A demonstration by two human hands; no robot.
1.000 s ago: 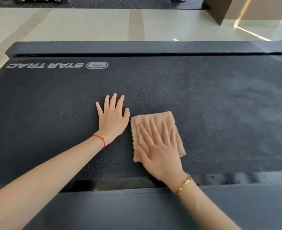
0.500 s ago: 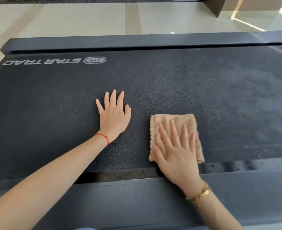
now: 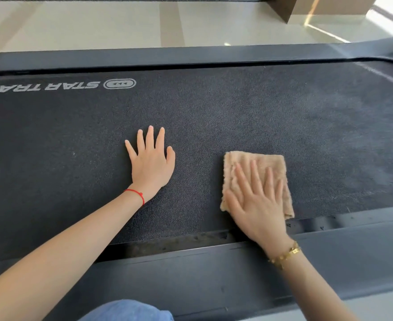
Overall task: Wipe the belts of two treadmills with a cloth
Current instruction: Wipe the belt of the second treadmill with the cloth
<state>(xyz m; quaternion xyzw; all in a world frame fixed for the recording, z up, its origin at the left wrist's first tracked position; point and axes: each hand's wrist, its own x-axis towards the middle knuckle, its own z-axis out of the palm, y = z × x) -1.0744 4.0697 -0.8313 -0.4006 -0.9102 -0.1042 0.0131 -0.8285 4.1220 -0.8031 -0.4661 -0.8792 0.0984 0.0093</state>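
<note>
I count one treadmill belt point(image 3: 214, 117) in view, one cloth point(image 3: 255, 167), and my two hands on it. The belt is dark and grainy and runs left to right across the picture, its long axis crosswise to my arms; one "STAR TRAC" logo point(image 3: 59, 85) is printed near its far left edge, upside down from where I look. One dark side rail point(image 3: 167, 56) borders the belt on the far side and another side rail point(image 3: 214, 274) lies on the near side, under my forearms. The cloth is a single tan, fluffy rectangle, folded flat on the belt, right of centre and close to the near edge; its long axis runs away from me, tilted a little so the near end leans right, and its near right corner reaches just to the belt's edge. My right hand point(image 3: 255, 205) lies flat on top of the cloth, fingers point(image 3: 254, 174) straight and spread, pressing down rather than gripping; they point away from me toward the far rail. My left hand point(image 3: 150, 165) is flat on the bare belt, well apart from the cloth to its left, fingers extended and holding nothing. One red string point(image 3: 136, 194) circles the left wrist and one gold bracelet point(image 3: 285, 254) the right. A bit of blue fabric point(image 3: 126, 311) shows at the bottom edge, and pale floor point(image 3: 121, 24) lies beyond the far rail.
</note>
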